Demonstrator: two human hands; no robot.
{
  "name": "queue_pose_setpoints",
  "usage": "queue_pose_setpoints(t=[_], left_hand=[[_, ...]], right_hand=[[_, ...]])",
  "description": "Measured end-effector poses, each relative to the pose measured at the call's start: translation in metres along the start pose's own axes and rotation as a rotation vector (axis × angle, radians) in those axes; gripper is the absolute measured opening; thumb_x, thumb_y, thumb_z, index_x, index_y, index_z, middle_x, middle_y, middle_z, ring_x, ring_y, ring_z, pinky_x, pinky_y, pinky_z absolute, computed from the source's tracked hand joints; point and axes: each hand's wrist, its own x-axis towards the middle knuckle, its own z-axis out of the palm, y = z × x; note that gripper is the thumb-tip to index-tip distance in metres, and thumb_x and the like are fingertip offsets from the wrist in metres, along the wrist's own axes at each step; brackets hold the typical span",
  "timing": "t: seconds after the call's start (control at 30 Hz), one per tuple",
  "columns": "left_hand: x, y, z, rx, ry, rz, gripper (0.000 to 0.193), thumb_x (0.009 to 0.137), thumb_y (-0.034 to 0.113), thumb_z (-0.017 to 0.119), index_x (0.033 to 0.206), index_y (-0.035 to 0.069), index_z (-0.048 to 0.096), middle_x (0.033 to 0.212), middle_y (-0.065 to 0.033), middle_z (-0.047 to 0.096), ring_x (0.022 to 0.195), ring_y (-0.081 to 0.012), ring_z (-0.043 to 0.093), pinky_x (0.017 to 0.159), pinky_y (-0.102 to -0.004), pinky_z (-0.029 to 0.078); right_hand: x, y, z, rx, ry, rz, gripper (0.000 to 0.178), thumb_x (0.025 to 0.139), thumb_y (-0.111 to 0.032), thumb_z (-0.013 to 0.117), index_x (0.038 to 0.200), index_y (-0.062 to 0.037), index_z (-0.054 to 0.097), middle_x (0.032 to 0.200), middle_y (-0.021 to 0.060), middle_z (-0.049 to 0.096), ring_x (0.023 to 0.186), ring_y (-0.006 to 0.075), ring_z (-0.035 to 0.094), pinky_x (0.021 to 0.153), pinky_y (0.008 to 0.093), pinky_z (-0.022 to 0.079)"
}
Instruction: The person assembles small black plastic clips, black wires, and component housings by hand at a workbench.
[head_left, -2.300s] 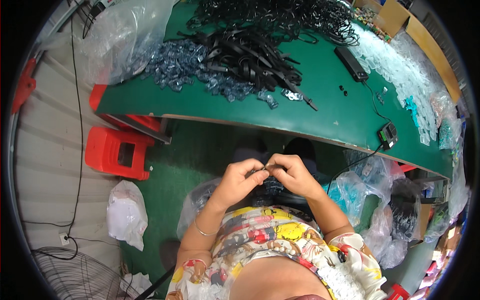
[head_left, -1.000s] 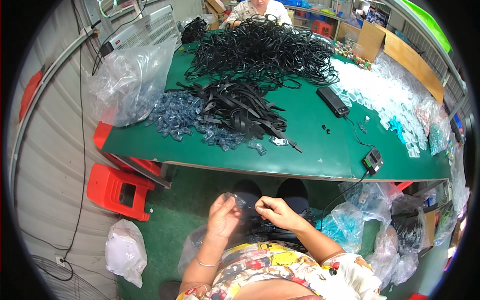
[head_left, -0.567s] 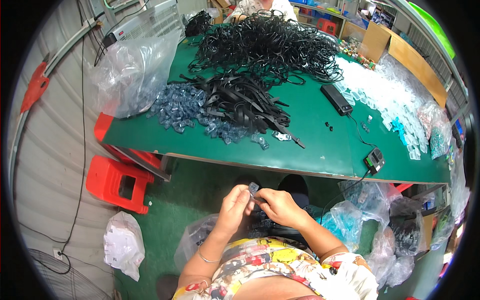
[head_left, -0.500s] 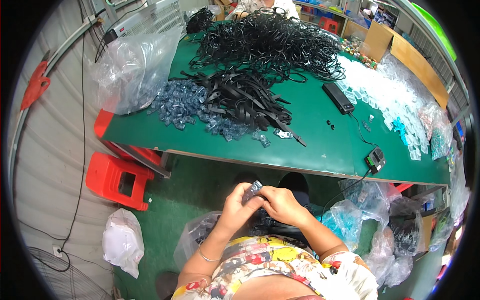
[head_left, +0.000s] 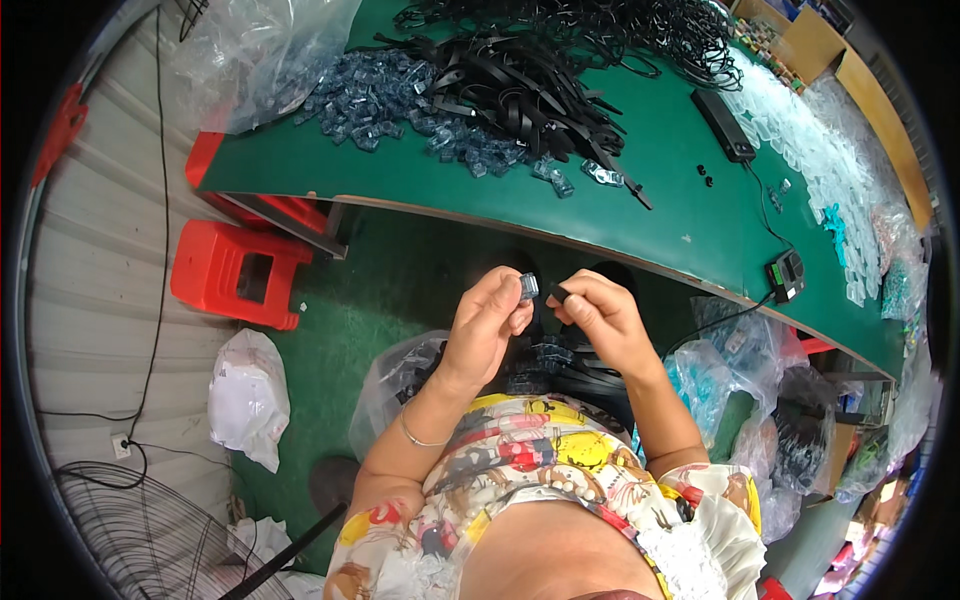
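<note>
- Two hands meet below the near edge of the green desk point(head_left: 700, 240), over the person's lap; half a second ago they were pressed together around the parts, and now a narrow gap shows between them, so the two pieces look to have been drawn apart or are being lined up afresh
- At far left a red stool point(head_left: 240, 275) stands on the green floor, with a white bag point(head_left: 248, 395) nearer the person; neither has shifted, though the head has tipped down and the desk has slid up in view
- The left hand point(head_left: 485, 325) has its grip closed, thumb and forefinger pinching a small clear clip point(head_left: 528, 287) held up at the fingertips
- Just beside it, the right hand point(head_left: 600, 315) also has its grip closed, pinching the end of a black strap piece point(head_left: 560, 294); strap end and clip look close but not joined, though at this size I cannot tell for sure
- In the lap beneath the hands lies a dark bundle of straps point(head_left: 550, 360); it looks much as it did a second ago
- Up on the desk, well apart from the hands, the heap of clear clips point(head_left: 400, 100) and the pile of black straps point(head_left: 520, 90) lie untouched; my judgement is that this pair is mid-fitting, not finished
</note>
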Motion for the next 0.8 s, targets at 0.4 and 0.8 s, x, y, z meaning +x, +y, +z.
queue_pose_setpoints(t=[0.4,0.8], left_hand=[[-0.006,-0.013,-0.003,-0.125,-0.103,-0.041,0.026,0.094,0.028,0.042,0.081,0.005,0.048,0.062,0.0028,0.038,0.056,-0.0052,0.033,0.054,-0.0198,0.030],[-0.008,-0.016,-0.001,-0.072,-0.117,-0.071,0.029,0.094,0.030,0.042,0.082,0.003,0.048,0.062,0.0014,0.040,0.057,-0.0060,0.033,0.055,-0.0195,0.030]], right_hand=[[0.000,-0.003,0.003,0.679,0.013,0.385,0.012,0.088,-0.015,0.054,0.088,-0.0028,0.054,0.063,0.0005,0.053,0.051,0.0037,0.041,0.045,0.0159,0.031],[0.001,0.000,0.007,0.694,-0.028,0.438,0.013,0.087,-0.015,0.054,0.087,-0.0019,0.054,0.063,0.0017,0.054,0.048,0.0032,0.038,0.042,0.0158,0.028]])
